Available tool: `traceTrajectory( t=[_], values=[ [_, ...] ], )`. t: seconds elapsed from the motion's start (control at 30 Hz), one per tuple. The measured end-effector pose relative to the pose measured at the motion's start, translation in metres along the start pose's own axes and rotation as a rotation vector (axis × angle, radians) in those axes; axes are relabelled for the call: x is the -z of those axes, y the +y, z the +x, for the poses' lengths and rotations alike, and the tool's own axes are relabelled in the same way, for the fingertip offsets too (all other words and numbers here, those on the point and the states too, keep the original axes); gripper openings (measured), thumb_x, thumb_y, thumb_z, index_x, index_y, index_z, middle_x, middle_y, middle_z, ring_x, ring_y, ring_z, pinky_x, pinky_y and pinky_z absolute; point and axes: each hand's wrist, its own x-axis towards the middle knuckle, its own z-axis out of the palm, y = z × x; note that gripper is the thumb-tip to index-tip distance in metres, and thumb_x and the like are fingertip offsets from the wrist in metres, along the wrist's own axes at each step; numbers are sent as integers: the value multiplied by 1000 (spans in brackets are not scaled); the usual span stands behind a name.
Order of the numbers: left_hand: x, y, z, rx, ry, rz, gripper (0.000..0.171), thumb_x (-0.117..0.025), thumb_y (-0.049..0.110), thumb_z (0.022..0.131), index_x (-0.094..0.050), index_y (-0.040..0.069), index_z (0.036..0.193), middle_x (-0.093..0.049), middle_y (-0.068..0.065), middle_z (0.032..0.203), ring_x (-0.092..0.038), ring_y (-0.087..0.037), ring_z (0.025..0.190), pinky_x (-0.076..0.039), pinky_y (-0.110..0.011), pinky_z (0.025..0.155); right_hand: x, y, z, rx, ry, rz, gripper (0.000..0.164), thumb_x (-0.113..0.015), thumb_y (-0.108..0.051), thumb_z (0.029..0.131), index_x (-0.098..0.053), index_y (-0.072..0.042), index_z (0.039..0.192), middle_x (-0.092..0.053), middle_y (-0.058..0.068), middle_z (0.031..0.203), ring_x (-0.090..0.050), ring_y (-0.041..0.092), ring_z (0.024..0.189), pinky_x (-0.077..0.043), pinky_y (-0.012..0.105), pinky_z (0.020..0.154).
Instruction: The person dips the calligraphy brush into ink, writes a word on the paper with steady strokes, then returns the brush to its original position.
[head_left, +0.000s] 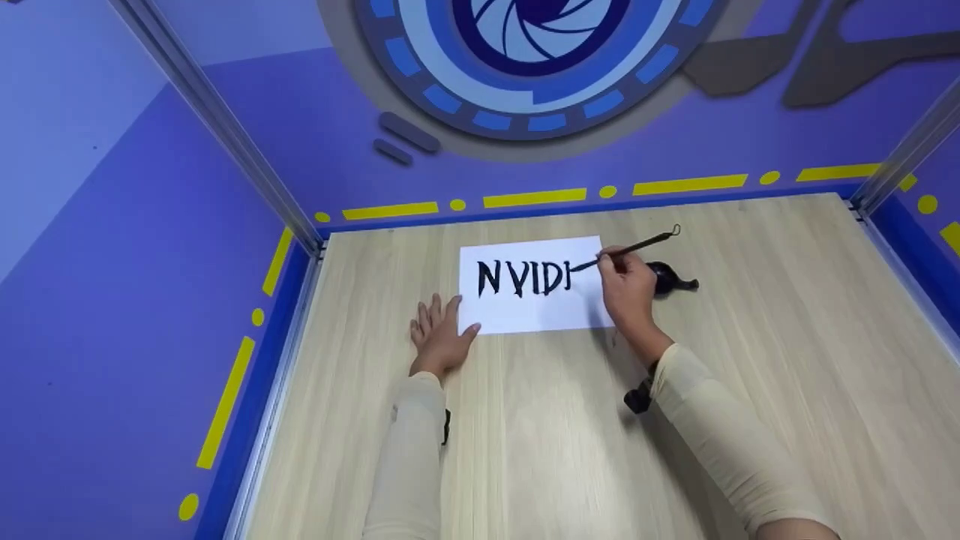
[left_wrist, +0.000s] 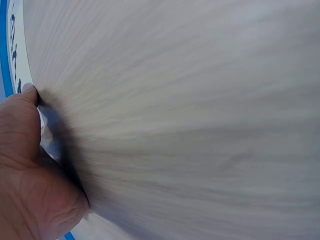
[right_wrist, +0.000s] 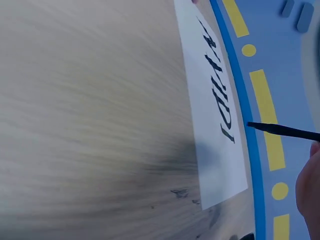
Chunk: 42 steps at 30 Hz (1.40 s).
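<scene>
A white sheet of paper (head_left: 540,316) lies on the table, with black brushed strokes reading "NVIDI" (head_left: 517,279). My right hand (head_left: 630,294) pinches a black calligraphy brush (head_left: 641,245) with a small loop at its rear end. In the right wrist view, the brush tip (right_wrist: 252,124) appears lifted off the paper, near the last stroke. My left hand (head_left: 441,341) rests with its fingers spread at the sheet's left edge; its thumb and forefinger touch the paper. In the left wrist view, only part of this left hand (left_wrist: 30,180) shows.
Just right of my right hand sits a glossy black gourd-shaped object (head_left: 664,279), partly hidden by the hand. Dark smudges (right_wrist: 180,193) mark the wooden tabletop (head_left: 555,420) near the paper. Blue-purple panels (head_left: 285,120) stand behind and along both sides.
</scene>
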Motion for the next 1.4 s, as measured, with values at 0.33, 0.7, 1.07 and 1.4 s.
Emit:
traceTrajectory(
  t=[0.33, 0.7, 1.07, 1.4],
  values=[
    [-2, -2, 2, 14, -12, 2, 74, -51, 57, 109, -20, 34, 172, 9, -11, 183, 20, -41, 168, 12, -66, 133, 9, 2, 7, -64, -17, 7, 22, -67, -20, 102, -80, -6, 113, -79, 13, 105, -64, 12, 88, -48, 19, 78],
    [-2, 0, 3, 4, -6, 18, 74, -50, 59, 109, -19, 36, 172, 10, -9, 183, 19, -40, 168, 11, -65, 134, 14, 14, 7, -111, -78, -35, 25, -64, -22, 104, -79, -9, 121, -79, 15, 116, -66, 19, 100, -49, 25, 87],
    [1, -1, 2, 10, -8, 6, 74, -51, 59, 108, -20, 36, 171, 9, -10, 183, 19, -40, 168, 10, -65, 133, 9, 17, 12, -48, -53, -16, 20, -69, -18, 101, -81, -8, 113, -80, 13, 106, -65, 14, 92, -47, 20, 82],
    [1, 0, 2, 6, 6, 4, 74, -52, 57, 108, -22, 34, 171, 6, -12, 183, 17, -40, 168, 10, -65, 134, 10, 17, 11, -57, -82, -44, 21, -67, -18, 103, -81, -9, 115, -80, 14, 110, -66, 19, 97, -48, 25, 86]
  ],
)
